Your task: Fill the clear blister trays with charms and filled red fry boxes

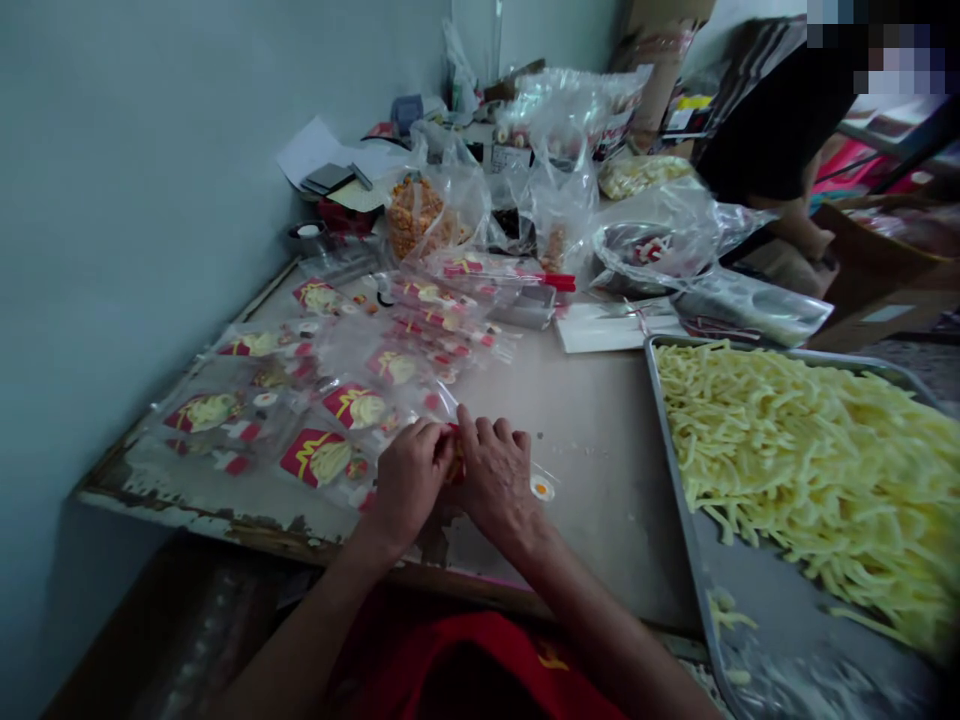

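Observation:
Close together near the table's front edge, my left hand and my right hand are both closed on a clear plastic packet. A red and yellow piece shows between my fingers, and a small fried-egg shape lies at the packet's right end. Most of the packet is hidden by my hands. To the left of them lie several filled packets, each with a red piece bearing a yellow M and pale yellow fry-like strips inside. More packets are heaped behind.
On the right, a metal tray holds a large pile of yellow fry-like strips. Clear bags, one with orange pieces, and a bag-lined bowl stand at the back. A wall borders the left. A co-worker's hand is at the back right.

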Tool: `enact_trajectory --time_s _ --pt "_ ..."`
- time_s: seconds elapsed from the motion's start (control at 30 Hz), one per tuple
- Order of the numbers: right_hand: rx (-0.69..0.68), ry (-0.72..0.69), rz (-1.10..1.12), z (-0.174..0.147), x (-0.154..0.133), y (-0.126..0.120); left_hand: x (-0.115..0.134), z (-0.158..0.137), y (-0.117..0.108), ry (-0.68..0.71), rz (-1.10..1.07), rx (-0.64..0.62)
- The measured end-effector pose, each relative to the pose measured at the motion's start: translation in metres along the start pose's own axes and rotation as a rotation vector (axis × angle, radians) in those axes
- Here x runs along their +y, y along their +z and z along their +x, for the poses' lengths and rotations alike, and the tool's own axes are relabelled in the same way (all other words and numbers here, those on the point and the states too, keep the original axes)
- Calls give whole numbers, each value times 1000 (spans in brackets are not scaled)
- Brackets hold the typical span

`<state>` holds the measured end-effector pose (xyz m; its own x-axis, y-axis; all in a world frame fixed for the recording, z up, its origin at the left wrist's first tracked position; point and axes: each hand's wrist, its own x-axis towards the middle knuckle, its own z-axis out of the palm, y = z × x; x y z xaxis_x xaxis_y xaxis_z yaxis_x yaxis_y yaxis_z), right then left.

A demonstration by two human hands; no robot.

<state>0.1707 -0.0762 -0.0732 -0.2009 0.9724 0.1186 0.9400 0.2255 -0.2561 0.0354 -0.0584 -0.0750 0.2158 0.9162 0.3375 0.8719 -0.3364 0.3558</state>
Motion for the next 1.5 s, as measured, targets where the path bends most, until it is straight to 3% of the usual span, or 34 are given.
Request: enact_trajectory --time_s 0.2,0.3,0.37,0.47,0.8,0.93,1.13,1.3,1.5 --pt "-22 104 12 9 7 1 -32 -27 -12 -14 -85 232" --pt "-12 94 10 10 13 -6 -47 -32 -24 180 46 152" --pt "-19 97 10 10 16 -12 -55 -25 -30 353 119 60" --pt "-32 119 9 8 21 -19 -62 -8 -30 517 109 32" --pt "-54 190 -4 -5 27 -17 -50 0 -19 626 162 27" --pt "-39 195 -17 -8 26 -19 -42 -1 -21 629 153 -23" --pt "-41 180 -35 -10 27 -12 -40 0 -16 523 17 -112" --pt "-36 138 -54 -7 31 -12 -35 29 -30 510 -186 -356" --pt "-39 143 -59 -5 31 -8 -8 41 -14 371 -63 -354"
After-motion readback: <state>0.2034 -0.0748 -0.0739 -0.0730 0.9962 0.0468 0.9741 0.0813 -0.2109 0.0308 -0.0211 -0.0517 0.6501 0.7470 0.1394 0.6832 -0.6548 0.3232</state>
